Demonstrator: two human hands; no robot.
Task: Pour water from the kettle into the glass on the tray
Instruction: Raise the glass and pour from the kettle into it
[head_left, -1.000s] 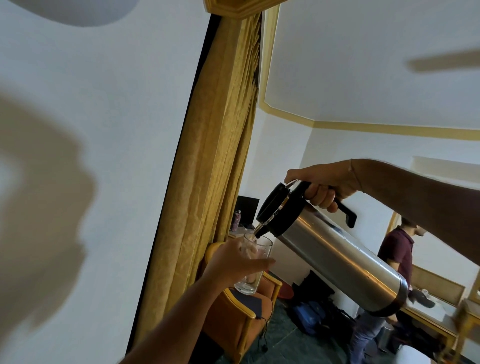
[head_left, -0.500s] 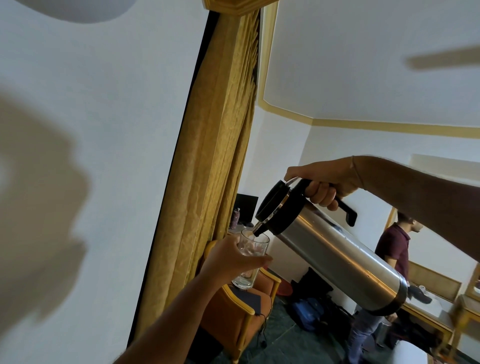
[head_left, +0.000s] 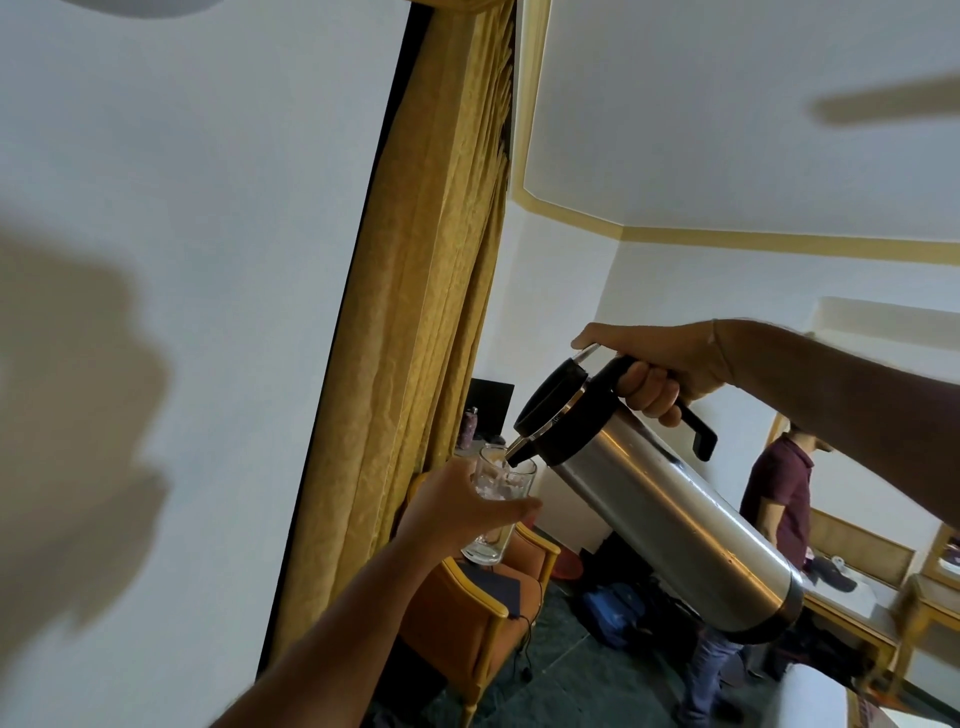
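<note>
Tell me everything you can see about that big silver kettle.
The kettle is a tall cylinder of shiny brushed metal with a black top, lid, handle and base band. It is held in the air, tipped steeply, spout down over the glass. The right hand grips its handle, thumb on the lid lever. The left hand holds the glass.

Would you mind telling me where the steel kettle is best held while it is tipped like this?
By the black handle near the lid, from above, as the right hand does. The kettle slants spout-down toward the glass in the left hand, and its smooth body offers no sure grip.
</note>
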